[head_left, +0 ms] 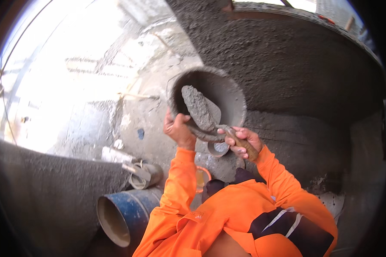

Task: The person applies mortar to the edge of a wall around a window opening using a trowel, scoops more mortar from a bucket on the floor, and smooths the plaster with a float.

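Observation:
A round grey bucket (235,92), crusted with mortar, is tipped so that its mouth faces me. My left hand (179,130) grips its rim at the lower left, thumb over the edge. In my right hand (245,143) is a trowel (249,150), fingers wrapped round its worn wooden handle. The blade reaches into the bucket's mouth and carries a long heap of wet grey mortar (197,107). Part of the bucket's inside is hidden behind the mortar and blade.
A wall with rough wet mortar (287,60) rises ahead and to the right. At lower left stand a blue drum (137,207) and a small pail (152,175) with a tool across it. An orange-rimmed container (207,173) and a small round container (218,148) sit below the bucket.

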The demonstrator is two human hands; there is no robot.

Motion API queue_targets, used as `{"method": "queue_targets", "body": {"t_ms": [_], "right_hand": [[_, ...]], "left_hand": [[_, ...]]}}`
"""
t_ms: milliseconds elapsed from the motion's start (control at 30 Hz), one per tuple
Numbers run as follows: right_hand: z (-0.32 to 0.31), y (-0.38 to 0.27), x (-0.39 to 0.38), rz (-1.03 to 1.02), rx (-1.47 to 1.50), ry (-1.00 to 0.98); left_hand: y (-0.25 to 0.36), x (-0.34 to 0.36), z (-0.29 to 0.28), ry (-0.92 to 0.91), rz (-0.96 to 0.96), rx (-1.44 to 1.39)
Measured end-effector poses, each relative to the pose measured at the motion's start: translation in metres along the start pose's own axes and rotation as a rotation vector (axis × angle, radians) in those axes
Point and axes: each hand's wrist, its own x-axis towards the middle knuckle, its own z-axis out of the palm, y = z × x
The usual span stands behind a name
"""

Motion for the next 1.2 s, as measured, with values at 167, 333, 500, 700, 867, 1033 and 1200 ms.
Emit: {"method": "queue_targets", "body": {"t_ms": [167, 333, 500, 700, 867, 1033, 1200], "right_hand": [[-0.006, 0.008, -0.049, -0.44, -0.114, 0.067], [0.013, 0.012, -0.128, -1.272, -0.428, 0.329], [0.034, 0.008, -0.161, -2.079, -0.687, 0.865], [-0.001, -0.067, -0.125, -2.754, -0.468, 1.382], [-0.058, -0.177, -0.092, -2.103, -1.281, 1.772], [-0.08, 0.003, 0.039, -0.735, -1.574, 0.922], [-0.05, 0.025, 0.108, 0.159, -1.834, 0.809]], "left_hand": [[-0.063, 0.047, -0.097, 0.208, -0.16, 0.2], [-0.087, 0.086, -0.167, 0.315, -0.126, 0.693], [-0.084, 0.134, -0.203, 0.336, -0.092, 0.711], [-0.054, 0.185, -0.231, 0.35, -0.005, 0.622], [-0.072, 0.204, -0.194, 0.108, 0.002, 0.62], [-0.056, 0.179, -0.139, -0.174, -0.105, 0.256], [-0.059, 0.155, -0.097, -0.497, 0.033, 0.42]]}}
